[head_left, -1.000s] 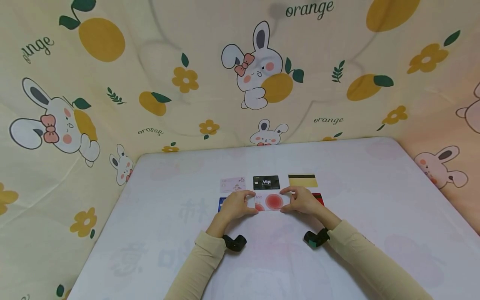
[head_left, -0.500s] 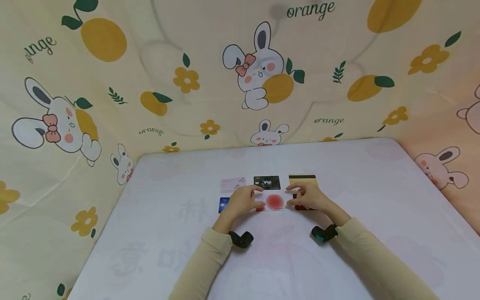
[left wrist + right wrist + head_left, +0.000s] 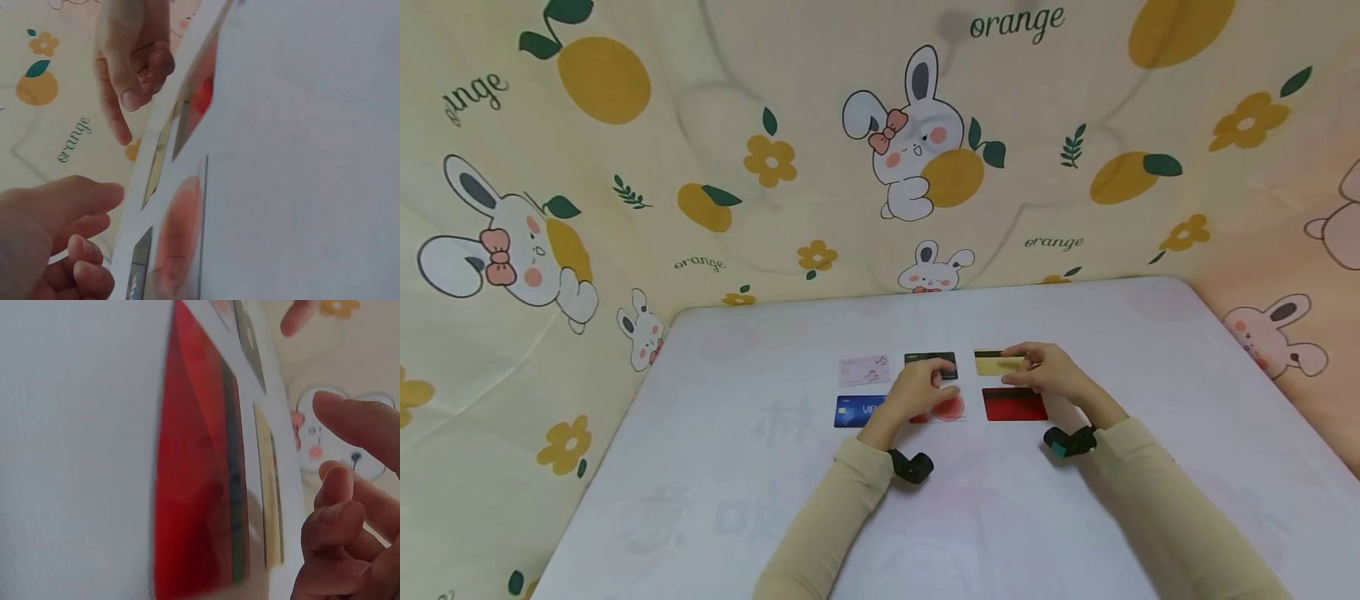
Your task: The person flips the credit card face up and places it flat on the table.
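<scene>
My left hand (image 3: 916, 390) hovers over the middle of a group of cards, thumb and index finger apart with nothing between them. Beneath it lies a white card with a red circle (image 3: 953, 408), partly covered by the hand. Behind that, a black Vip card (image 3: 913, 358) is partly hidden by the fingers. My right hand (image 3: 1054, 372) is above the right side of a gold card (image 3: 988, 364), its thumb and index finger apart and holding nothing. A red card with a dark stripe (image 3: 1015, 406) lies in front of the gold one, wholly visible in the right wrist view (image 3: 200, 462).
At the left of the group lie a pale pink card (image 3: 863, 370) and a blue VIP card (image 3: 852, 411), the latter partly behind my left hand. All rest on a white-covered table (image 3: 970, 517). A patterned cloth backdrop (image 3: 820, 200) rises at the rear and sides.
Both hands have left the edges of the red-circle card. The right hand has moved right and back, uncovering the red card; the left has shifted right, uncovering more of the blue card.
</scene>
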The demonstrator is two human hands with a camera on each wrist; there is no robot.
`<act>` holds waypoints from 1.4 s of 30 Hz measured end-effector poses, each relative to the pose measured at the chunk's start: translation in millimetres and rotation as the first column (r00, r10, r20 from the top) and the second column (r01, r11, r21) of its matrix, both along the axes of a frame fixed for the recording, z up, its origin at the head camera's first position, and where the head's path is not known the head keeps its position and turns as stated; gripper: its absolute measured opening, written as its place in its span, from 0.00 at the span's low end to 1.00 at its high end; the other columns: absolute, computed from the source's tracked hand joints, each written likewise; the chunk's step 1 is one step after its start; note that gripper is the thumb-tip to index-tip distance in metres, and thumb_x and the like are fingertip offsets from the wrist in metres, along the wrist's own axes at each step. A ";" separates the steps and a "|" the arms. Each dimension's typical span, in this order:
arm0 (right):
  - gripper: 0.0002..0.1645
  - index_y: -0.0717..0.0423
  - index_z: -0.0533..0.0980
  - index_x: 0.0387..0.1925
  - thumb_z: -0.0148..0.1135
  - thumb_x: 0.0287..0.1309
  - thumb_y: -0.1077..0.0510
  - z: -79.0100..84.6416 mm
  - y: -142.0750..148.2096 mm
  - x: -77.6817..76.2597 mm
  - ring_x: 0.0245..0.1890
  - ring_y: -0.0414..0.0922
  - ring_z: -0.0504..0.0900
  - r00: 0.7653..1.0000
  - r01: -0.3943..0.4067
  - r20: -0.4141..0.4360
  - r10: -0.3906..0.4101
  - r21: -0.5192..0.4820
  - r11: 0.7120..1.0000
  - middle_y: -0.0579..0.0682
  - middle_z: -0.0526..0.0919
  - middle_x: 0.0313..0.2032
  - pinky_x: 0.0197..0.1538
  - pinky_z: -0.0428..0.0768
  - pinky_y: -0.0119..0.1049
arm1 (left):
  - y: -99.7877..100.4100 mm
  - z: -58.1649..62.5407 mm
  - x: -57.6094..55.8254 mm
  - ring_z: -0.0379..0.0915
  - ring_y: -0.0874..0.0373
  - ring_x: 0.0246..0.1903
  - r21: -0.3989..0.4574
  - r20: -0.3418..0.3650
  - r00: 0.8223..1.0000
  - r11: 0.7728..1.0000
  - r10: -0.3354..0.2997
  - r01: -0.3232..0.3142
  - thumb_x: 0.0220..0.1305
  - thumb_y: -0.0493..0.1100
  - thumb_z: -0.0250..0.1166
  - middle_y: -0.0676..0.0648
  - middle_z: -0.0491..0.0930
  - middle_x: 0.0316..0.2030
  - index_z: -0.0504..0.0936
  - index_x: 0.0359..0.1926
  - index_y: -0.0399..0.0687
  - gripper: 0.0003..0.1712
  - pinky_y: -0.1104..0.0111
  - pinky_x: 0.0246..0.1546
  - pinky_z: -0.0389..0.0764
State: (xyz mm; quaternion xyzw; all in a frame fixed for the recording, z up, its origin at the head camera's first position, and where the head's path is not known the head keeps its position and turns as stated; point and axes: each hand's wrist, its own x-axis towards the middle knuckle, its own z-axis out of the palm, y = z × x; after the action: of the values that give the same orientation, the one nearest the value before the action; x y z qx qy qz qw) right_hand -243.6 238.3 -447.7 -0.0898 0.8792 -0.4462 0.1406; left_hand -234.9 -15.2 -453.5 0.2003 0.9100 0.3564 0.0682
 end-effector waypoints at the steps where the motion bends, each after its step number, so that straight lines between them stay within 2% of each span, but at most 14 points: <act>1: 0.33 0.64 0.72 0.58 0.71 0.52 0.55 -0.5 3.7 -1.2 0.22 0.36 0.70 1.000 0.009 -0.002 -0.009 0.001 1.000 0.48 0.75 0.25 0.26 0.71 0.29 | 3.6 -0.9 -1.6 0.58 0.67 0.22 0.006 0.000 1.000 1.000 -0.004 0.004 0.59 0.44 0.68 0.56 0.64 0.21 0.81 0.52 0.45 0.20 0.78 0.26 0.59; 5: 0.34 0.64 0.72 0.59 0.71 0.52 0.55 -2.9 14.0 -5.9 0.24 0.36 0.70 0.999 0.047 -0.002 -0.047 0.014 0.999 0.48 0.73 0.25 0.27 0.70 0.27 | 15.6 -4.3 -7.1 0.57 0.68 0.21 0.005 0.000 1.000 1.000 -0.007 0.007 0.58 0.46 0.69 0.57 0.64 0.20 0.81 0.53 0.47 0.21 0.78 0.25 0.59; 9: 0.36 0.63 0.72 0.60 0.72 0.50 0.53 -6.8 19.7 -12.3 0.25 0.37 0.69 0.998 0.066 -0.002 -0.066 0.042 0.997 0.46 0.71 0.24 0.29 0.69 0.28 | 24.3 -5.9 -11.1 0.57 0.67 0.21 -0.035 -0.001 1.000 0.999 0.003 -0.003 0.58 0.47 0.69 0.57 0.64 0.21 0.81 0.54 0.48 0.22 0.78 0.24 0.58; 19: 0.40 0.66 0.70 0.60 0.75 0.47 0.55 -7.2 36.5 -23.7 0.25 0.36 0.69 0.999 0.042 0.011 -0.044 0.123 0.992 0.43 0.70 0.22 0.36 0.68 0.30 | 45.1 -0.9 -22.7 0.59 0.65 0.22 -0.126 -0.004 1.000 0.992 0.007 -0.008 0.57 0.50 0.69 0.56 0.66 0.21 0.79 0.57 0.52 0.25 0.77 0.21 0.58; 22: 0.40 0.66 0.70 0.60 0.75 0.47 0.54 -5.1 37.0 -25.5 0.26 0.37 0.68 0.999 0.030 0.041 -0.036 0.134 0.991 0.43 0.69 0.21 0.37 0.66 0.32 | 48.3 0.2 -26.0 0.59 0.65 0.23 -0.137 -0.016 1.000 0.991 0.010 -0.012 0.57 0.49 0.70 0.55 0.66 0.22 0.79 0.57 0.51 0.26 0.78 0.24 0.59; 25: 0.40 0.66 0.70 0.60 0.75 0.47 0.54 -3.8 35.7 -26.8 0.26 0.37 0.68 0.998 0.015 0.057 -0.023 0.143 0.990 0.43 0.70 0.21 0.37 0.66 0.32 | 49.6 1.2 -28.1 0.59 0.65 0.23 -0.119 0.001 1.000 0.993 0.016 -0.015 0.56 0.48 0.71 0.54 0.67 0.22 0.78 0.57 0.49 0.27 0.78 0.25 0.60; 32: 0.39 0.67 0.70 0.59 0.74 0.48 0.54 -3.3 34.5 -31.0 0.26 0.38 0.68 0.999 -0.014 0.042 0.008 0.157 0.987 0.43 0.70 0.21 0.37 0.65 0.32 | 49.2 0.8 -32.1 0.61 0.64 0.25 -0.105 0.002 0.999 0.993 0.045 -0.045 0.56 0.46 0.71 0.51 0.72 0.24 0.79 0.57 0.48 0.27 0.77 0.28 0.64; 38: 0.37 0.66 0.71 0.57 0.75 0.47 0.55 -4.9 36.2 -34.4 0.26 0.37 0.68 0.998 -0.026 0.059 0.017 0.157 0.987 0.42 0.71 0.21 0.39 0.65 0.34 | 48.9 -4.4 -34.3 0.67 0.62 0.31 -0.116 0.006 0.999 0.992 0.046 -0.045 0.56 0.47 0.70 0.47 0.82 0.34 0.78 0.57 0.50 0.26 0.76 0.36 0.71; 42: 0.36 0.64 0.71 0.56 0.74 0.48 0.54 -4.4 35.2 -38.0 0.27 0.39 0.69 0.996 -0.054 0.080 0.041 0.168 0.984 0.43 0.71 0.21 0.40 0.65 0.35 | 46.8 -5.5 -33.7 0.70 0.61 0.35 -0.117 0.016 0.998 0.992 0.059 -0.056 0.57 0.48 0.70 0.47 0.84 0.40 0.79 0.57 0.51 0.26 0.75 0.41 0.74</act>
State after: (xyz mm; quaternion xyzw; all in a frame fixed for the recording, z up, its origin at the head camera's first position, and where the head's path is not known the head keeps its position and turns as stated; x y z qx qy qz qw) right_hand -281.6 273.5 -452.1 -0.0812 0.9058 -0.3691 0.1918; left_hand -268.6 31.6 -459.0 0.1664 0.9339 0.3066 0.0781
